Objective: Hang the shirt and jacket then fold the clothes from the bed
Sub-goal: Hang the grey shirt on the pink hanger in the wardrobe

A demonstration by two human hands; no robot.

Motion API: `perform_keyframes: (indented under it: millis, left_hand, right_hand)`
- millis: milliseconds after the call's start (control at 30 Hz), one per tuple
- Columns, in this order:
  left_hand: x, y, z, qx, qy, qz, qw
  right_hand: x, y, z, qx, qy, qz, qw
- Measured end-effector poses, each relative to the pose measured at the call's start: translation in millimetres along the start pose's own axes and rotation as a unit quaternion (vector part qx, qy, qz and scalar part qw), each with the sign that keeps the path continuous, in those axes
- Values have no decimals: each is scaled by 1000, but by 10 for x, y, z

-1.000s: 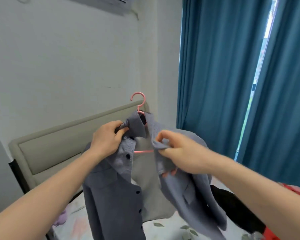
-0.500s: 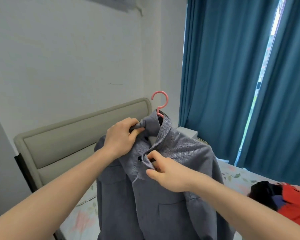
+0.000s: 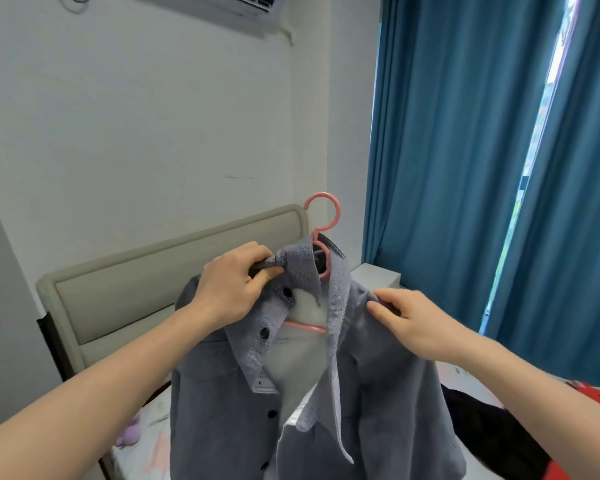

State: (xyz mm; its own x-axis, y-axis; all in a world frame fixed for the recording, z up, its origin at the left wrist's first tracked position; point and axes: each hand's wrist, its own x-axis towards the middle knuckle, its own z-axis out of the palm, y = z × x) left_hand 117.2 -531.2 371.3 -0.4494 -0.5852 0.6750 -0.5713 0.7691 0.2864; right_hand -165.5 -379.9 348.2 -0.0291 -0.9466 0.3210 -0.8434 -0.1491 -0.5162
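One garment, the grey buttoned cotton shirt (image 3: 378,375), sits on the pink plastic hanger (image 3: 323,216); left hand (image 3: 232,289) grips its collar, right hand (image 3: 416,323) pinches its shoulder. Not yet hung up; the dark and red clothes (image 3: 499,427) at the bed's right edge remain unfolded.

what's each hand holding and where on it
Left hand grips the shirt at its collar; right hand pinches the shirt at its shoulder.

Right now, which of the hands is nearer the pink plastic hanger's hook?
Left. The left hand grips the grey shirt's collar just beside the pink plastic hanger's hook; the right hand pinches the shoulder, lower and farther off.
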Motion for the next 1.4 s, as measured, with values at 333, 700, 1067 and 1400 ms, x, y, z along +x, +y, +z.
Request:
perform_keyframes:
  millis: [333,700,1067,1400]
  left_hand:
    - [-127,60,64,6,-67,-21,998]
    - [-497,502,-55,-106,-39,-206,972]
    - [-883,551,215,26,-34,-153,987]
    - [-786,167,0,-40,41,-177,983]
  right_hand:
    - [88,81,435,-25,119,-19,992]
    - [83,-257,582,-77,198,-31,977]
    - [120,-321,763,-24,191,-2,981]
    - [95,-302,690,145,1,-35,989]
